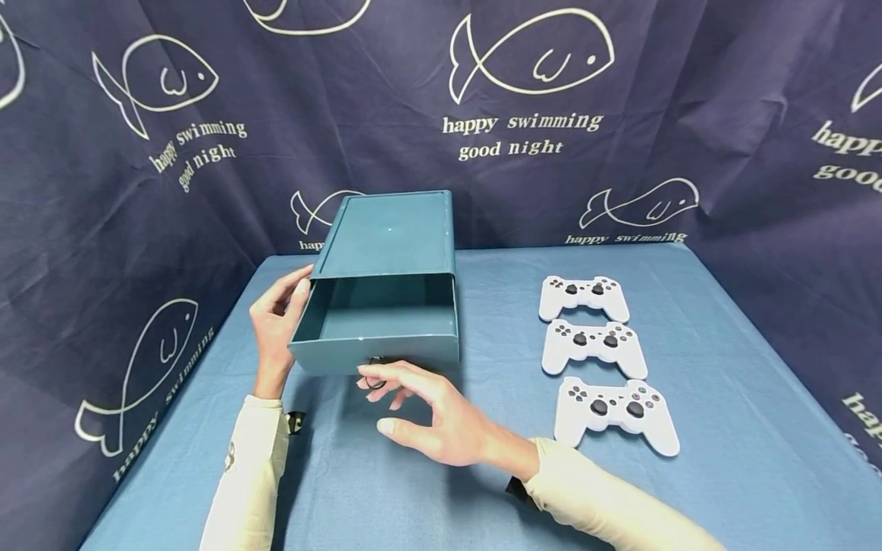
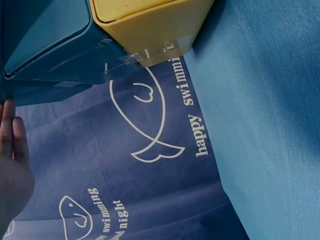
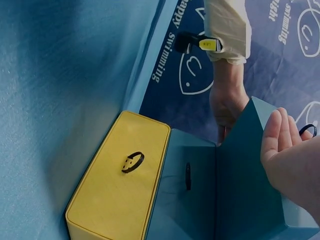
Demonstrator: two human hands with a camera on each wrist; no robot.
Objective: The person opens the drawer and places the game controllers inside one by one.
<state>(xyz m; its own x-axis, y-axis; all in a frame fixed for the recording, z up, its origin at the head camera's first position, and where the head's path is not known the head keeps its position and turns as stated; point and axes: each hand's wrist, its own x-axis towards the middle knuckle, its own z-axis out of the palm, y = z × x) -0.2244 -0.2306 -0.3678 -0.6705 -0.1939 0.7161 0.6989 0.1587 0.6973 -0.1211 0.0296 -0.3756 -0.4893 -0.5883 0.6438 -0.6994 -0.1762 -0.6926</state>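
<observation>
Left hand (image 1: 279, 317), fingers extended, rests against side of teal drawer cabinet (image 1: 389, 229). Right hand (image 1: 441, 417), spread, at black ring pull (image 1: 375, 360); hooking unclear. Top drawer (image 1: 420, 350), between hands, already open, no contents visible; three white gamepads (image 1: 596, 350) lie right of right hand.

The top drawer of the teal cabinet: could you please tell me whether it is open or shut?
Open: the top drawer is pulled out from the teal cabinet, and its interior shows in the head view.
</observation>
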